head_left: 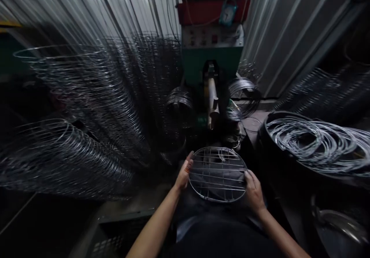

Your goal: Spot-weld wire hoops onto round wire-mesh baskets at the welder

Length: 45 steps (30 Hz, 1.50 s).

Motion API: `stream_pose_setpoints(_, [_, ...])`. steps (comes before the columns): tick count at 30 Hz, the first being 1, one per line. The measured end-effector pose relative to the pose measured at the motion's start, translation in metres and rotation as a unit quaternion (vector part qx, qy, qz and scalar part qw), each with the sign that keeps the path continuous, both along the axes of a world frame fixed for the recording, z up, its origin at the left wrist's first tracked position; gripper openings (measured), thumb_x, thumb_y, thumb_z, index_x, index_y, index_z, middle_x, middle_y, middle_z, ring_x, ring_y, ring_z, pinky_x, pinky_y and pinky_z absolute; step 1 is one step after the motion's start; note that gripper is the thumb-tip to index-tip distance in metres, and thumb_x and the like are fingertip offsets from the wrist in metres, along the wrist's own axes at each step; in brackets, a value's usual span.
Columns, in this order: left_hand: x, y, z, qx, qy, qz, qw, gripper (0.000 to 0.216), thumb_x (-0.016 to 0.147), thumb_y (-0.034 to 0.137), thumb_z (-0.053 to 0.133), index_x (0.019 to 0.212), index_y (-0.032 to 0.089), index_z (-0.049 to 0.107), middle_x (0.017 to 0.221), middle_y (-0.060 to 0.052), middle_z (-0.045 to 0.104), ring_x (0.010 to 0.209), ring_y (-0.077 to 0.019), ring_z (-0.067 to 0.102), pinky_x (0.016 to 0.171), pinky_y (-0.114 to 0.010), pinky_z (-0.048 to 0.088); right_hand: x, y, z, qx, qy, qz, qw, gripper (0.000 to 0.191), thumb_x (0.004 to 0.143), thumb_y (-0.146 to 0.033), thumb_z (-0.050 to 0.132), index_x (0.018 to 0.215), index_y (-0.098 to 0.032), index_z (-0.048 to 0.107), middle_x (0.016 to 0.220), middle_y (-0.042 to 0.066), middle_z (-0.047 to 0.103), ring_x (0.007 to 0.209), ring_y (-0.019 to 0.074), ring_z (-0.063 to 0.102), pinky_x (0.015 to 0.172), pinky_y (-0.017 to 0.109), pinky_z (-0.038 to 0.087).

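Round wire rack (217, 174) sits low at centre of the frame, its opposite edges gripped by the left hand (183, 172) and right hand (254, 190), which stay well apart. Coiled wire rings (86, 107) crowd the left; more fill a black tub (271, 129) at right, beside a green machine (196, 65).

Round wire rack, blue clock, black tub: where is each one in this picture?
Round wire rack (217, 147), head view, point on its top rim.
Blue clock (227, 16), head view, point on its face.
Black tub (277, 113), head view, point on its rim.
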State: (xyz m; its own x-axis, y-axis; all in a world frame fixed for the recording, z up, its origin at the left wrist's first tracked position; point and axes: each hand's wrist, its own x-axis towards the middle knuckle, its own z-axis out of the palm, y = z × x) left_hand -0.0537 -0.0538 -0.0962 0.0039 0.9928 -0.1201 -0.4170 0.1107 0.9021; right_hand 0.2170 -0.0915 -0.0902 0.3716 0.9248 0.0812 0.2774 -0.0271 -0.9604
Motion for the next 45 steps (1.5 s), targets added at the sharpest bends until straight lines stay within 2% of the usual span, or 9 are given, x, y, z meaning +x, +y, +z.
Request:
stream_pose_setpoints(4, [0.006,-0.011,0.013,0.000,-0.018,0.072,0.997,0.051,0.078,0.040,0.067,0.125,0.026,0.055,0.136,-0.006,0.050,0.129,-0.0237,0.041,0.105,-0.033,0.034,0.000,-0.005,0.008,-0.005,0.027,0.025,0.999,0.049,0.078,-0.059,0.048,0.096,-0.017,0.066,0.103,0.012,0.067,0.098,0.0277,0.060,0.090,0.039,0.045])
stream_pose_setpoints(10, [0.007,-0.028,-0.006,-0.121,-0.028,0.077,0.989,0.043,0.072,0.029,0.072,0.113,0.020,0.062,0.112,-0.009,0.066,0.108,-0.0224,0.059,0.095,-0.031,0.044,-0.002,-0.014,-0.014,-0.083,0.031,0.024,0.996,0.053,0.070,-0.067,0.048,0.082,-0.019,0.067,0.097,0.012,0.067,0.103,0.0293,0.057,0.093,0.040,0.044])
stream_pose_setpoints(14, [0.005,-0.029,-0.006,-0.117,-0.041,0.089,0.988,0.041,0.065,0.032,0.075,0.102,0.017,0.066,0.097,-0.008,0.070,0.092,-0.0209,0.064,0.079,-0.026,0.049,0.003,-0.007,-0.012,-0.075,0.017,0.091,0.993,0.053,0.075,-0.069,0.041,0.070,-0.021,0.061,0.081,0.009,0.067,0.089,0.0260,0.059,0.085,0.036,0.045])
stream_pose_setpoints(19, [0.007,-0.036,-0.005,-0.105,-0.059,0.129,0.984,0.038,0.056,0.029,0.079,0.091,0.015,0.068,0.081,-0.003,0.069,0.070,-0.0117,0.061,0.063,-0.019,0.046,0.014,0.007,-0.013,-0.085,0.022,0.085,0.993,0.056,0.081,-0.069,0.036,0.060,-0.020,0.053,0.062,0.004,0.060,0.065,0.0194,0.055,0.069,0.031,0.043])
stream_pose_setpoints(24, [0.011,-0.049,-0.014,-0.115,-0.060,0.174,0.976,0.043,0.052,0.032,0.083,0.089,0.016,0.067,0.084,-0.002,0.068,0.074,-0.0096,0.061,0.069,-0.018,0.045,0.016,0.018,-0.018,-0.091,0.058,0.107,0.988,0.051,0.076,-0.069,0.047,0.067,-0.020,0.053,0.062,0.002,0.060,0.063,0.0185,0.055,0.061,0.028,0.044])
stream_pose_setpoints(32, [0.005,-0.056,-0.018,-0.063,0.084,0.222,0.969,0.045,0.061,0.037,0.079,0.096,0.015,0.062,0.091,-0.004,0.066,0.085,-0.0137,0.061,0.084,-0.027,0.044,0.015,0.003,-0.007,-0.074,-0.099,0.126,0.984,0.041,0.082,-0.056,0.041,0.076,-0.019,0.056,0.075,0.005,0.063,0.073,0.0203,0.057,0.068,0.029,0.043])
stream_pose_setpoints(35, [0.003,-0.050,-0.014,-0.046,0.147,0.205,0.967,0.047,0.060,0.033,0.080,0.099,0.015,0.062,0.076,0.001,0.063,0.071,-0.0100,0.058,0.073,-0.022,0.044,0.018,-0.006,-0.005,-0.085,-0.163,0.116,0.976,0.035,0.086,-0.049,0.037,0.076,-0.020,0.055,0.072,0.005,0.061,0.070,0.0193,0.056,0.066,0.028,0.041])
stream_pose_setpoints(39, [0.008,-0.037,-0.008,-0.067,0.087,0.175,0.978,0.060,0.055,0.031,0.081,0.108,0.016,0.056,0.058,0.009,0.054,0.056,-0.0062,0.053,0.064,-0.019,0.042,0.025,-0.009,-0.006,-0.093,-0.243,0.095,0.961,0.030,0.083,-0.046,0.040,0.074,-0.021,0.054,0.076,0.006,0.059,0.076,0.0212,0.055,0.069,0.029,0.041])
stream_pose_setpoints(45, [-0.006,-0.026,0.007,-0.137,0.116,0.090,0.980,0.072,0.051,0.040,0.082,0.112,0.013,0.055,0.073,0.001,0.063,0.072,-0.0148,0.063,0.076,-0.029,0.048,0.027,-0.005,-0.015,-0.125,-0.038,0.129,0.983,0.036,0.082,-0.053,0.040,0.077,-0.020,0.054,0.078,0.004,0.060,0.077,0.0209,0.056,0.071,0.029,0.043])
